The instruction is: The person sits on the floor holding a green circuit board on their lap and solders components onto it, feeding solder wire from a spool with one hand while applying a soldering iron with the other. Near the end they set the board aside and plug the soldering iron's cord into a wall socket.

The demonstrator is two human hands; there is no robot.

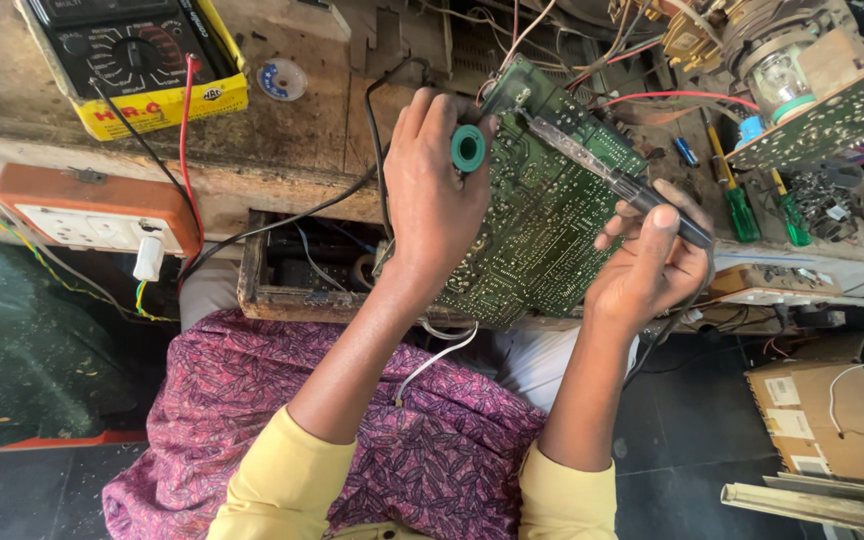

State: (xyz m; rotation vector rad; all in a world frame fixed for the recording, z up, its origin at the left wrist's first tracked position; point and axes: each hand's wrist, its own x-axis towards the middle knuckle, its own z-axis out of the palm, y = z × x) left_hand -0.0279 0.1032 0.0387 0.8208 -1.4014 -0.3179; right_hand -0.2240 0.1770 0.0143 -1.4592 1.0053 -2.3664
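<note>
A green circuit board (542, 225) leans tilted against the wooden bench edge, solder side facing me. My left hand (437, 195) rests on the board's upper left and grips a small green solder spool (468, 148) between thumb and fingers. My right hand (652, 265) holds a soldering iron (607, 175) by its dark handle, its tip lying against the board near the top. The iron's cord runs down past my right wrist.
A yellow-cased multimeter (137, 60) with red and black leads sits at the upper left of the bench. An orange socket box (97, 205) hangs below it. Screwdrivers (742, 205), another circuit board (822, 120) and a cardboard box (822, 415) crowd the right.
</note>
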